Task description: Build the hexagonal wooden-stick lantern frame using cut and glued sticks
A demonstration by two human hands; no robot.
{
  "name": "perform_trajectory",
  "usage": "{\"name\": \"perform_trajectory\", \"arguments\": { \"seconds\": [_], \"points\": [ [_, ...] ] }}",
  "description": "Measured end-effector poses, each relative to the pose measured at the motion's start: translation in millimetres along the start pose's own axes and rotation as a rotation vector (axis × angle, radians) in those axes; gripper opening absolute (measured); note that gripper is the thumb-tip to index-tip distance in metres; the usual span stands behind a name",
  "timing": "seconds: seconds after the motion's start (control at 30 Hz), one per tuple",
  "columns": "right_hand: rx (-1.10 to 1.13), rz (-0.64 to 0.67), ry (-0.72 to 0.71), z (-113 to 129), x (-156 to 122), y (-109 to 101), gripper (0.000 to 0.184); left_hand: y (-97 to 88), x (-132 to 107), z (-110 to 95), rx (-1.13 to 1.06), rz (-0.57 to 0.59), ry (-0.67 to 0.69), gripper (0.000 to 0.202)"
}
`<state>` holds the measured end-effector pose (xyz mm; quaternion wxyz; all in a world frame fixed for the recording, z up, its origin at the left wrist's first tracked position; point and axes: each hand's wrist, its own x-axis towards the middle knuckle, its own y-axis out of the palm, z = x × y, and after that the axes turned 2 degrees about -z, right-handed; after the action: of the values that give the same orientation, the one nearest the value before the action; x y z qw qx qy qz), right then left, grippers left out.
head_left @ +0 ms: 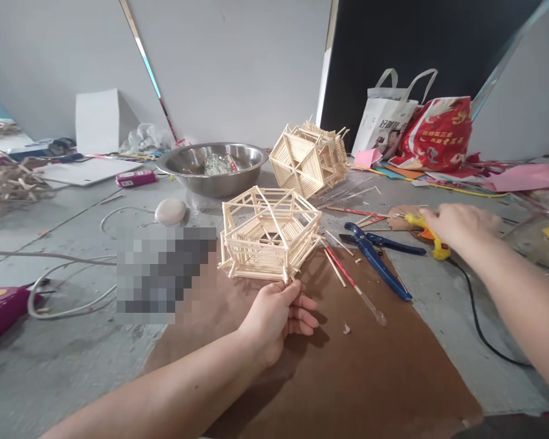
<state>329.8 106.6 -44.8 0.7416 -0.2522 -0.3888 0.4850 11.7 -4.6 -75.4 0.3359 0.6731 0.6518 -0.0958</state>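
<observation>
My left hand (279, 314) pinches the near bottom corner of a hexagonal frame of thin wooden sticks (268, 231), which it holds tilted above a brown cardboard sheet (348, 372). My right hand (457, 222) reaches out to the right and closes round a yellow glue gun (432, 239), whose black cord (480, 329) trails toward me. Blue-handled pliers (377, 259) and a few loose sticks (348, 274) lie between the two hands.
A second stick frame (308, 158) stands behind the first, next to a steel bowl (215, 167). Shopping bags (421, 131) and coloured paper (521, 177) lie at the back right. A white cable (68, 292), a magenta tool (0, 308) and a stick pile (4, 183) are on the left.
</observation>
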Motion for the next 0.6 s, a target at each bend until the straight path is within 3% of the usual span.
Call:
{"name": "perform_trajectory", "arguments": {
  "seconds": [0.07,0.1,0.17,0.27,0.37,0.6],
  "points": [
    [-0.269,-0.043,-0.179,36.4,-25.4,14.4,0.025,-0.2,-0.9,-0.8,-0.006,0.008,-0.003,0.006],
    [-0.277,-0.022,-0.278,55.5,-41.3,24.1,0.022,-0.3,-1.4,-1.2,-0.012,0.012,-0.005,0.005],
    [-0.149,0.142,-0.459,90.4,-74.4,45.2,0.019,-0.8,-2.1,-1.7,-0.030,0.025,-0.007,0.006],
    [0.005,0.374,-0.535,124.7,-113.2,71.0,0.016,-2.4,-2.0,-0.8,-0.058,0.068,-0.009,0.011],
    [0.010,0.419,-0.466,136.6,-129.0,84.3,0.013,-4.1,-1.0,0.2,-0.073,0.103,-0.018,0.019],
    [-0.071,0.428,-0.443,138.2,-127.8,90.0,0.022,-4.7,-0.8,-1.9,-0.118,0.124,-0.061,0.028]
  ]
}}
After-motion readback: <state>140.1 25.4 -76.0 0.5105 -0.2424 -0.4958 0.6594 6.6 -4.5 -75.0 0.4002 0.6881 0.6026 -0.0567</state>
